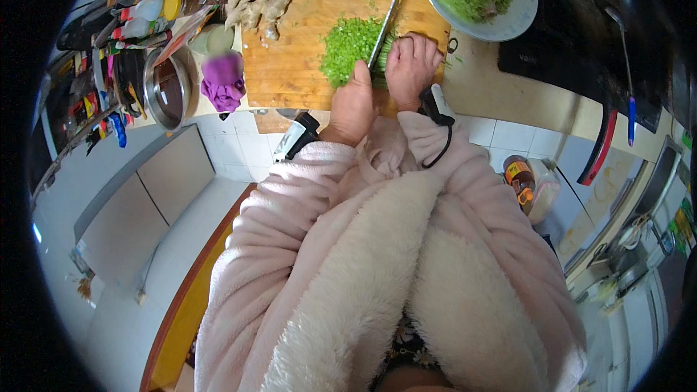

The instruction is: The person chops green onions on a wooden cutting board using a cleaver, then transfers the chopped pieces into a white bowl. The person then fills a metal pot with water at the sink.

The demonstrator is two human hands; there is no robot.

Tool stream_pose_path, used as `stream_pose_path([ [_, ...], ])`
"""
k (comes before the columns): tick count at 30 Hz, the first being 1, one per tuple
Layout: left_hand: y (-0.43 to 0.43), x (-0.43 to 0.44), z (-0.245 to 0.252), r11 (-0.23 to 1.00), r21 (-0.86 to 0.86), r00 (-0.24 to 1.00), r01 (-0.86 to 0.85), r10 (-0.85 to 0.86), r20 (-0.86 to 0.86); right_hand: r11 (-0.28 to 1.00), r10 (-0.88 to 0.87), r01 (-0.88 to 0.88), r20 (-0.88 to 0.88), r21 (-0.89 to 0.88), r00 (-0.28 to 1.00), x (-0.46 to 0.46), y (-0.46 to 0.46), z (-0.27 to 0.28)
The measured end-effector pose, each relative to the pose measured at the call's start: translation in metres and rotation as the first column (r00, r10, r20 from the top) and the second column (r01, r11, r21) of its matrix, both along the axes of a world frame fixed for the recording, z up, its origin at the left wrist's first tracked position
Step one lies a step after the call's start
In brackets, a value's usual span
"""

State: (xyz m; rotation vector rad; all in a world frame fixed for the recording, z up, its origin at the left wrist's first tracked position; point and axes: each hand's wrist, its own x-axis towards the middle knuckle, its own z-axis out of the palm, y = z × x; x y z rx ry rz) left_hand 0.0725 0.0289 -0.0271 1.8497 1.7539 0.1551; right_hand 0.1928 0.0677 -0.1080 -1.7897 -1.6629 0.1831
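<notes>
My left hand (353, 102) grips a kitchen knife (383, 32), with the handle hidden in my fist and the blade seen nearly along its spine. Left of the blade lies a heap of finely chopped green stalks (348, 49) on the wooden cutting board (305, 84). Uncut green stalks (386, 54) lie to the right of the blade, held down by the curled fingers of my right hand (413, 65). Pieces of ginger root (261, 2) rest at the board's upper left.
A plate (474, 30) bearing shredded green food overlaps the board's upper right corner. On the right are a dark stove (566, 73), a ladle (626, 60) and a red-and-black handle (599, 147). Left stand a metal bowl (182, 87) of dark liquid, a purple cloth (223, 92) and several jars.
</notes>
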Motion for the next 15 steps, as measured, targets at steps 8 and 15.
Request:
stream_pose_path([
  [8, -0.018, -0.01, 0.037, 1.0, -0.007, 1.0, 0.017, -0.017, -0.013, 1.0, -0.021, 0.02, -0.098, -0.008, 0.995, -0.001, -0.001, 0.001],
  [15, -0.004, -0.005, 0.042, 0.993, -0.101, 0.998, 0.067, -0.068, -0.009, 0.999, 0.007, -0.009, -0.043, -0.036, 0.999, 0.001, 0.0, -0.001],
])
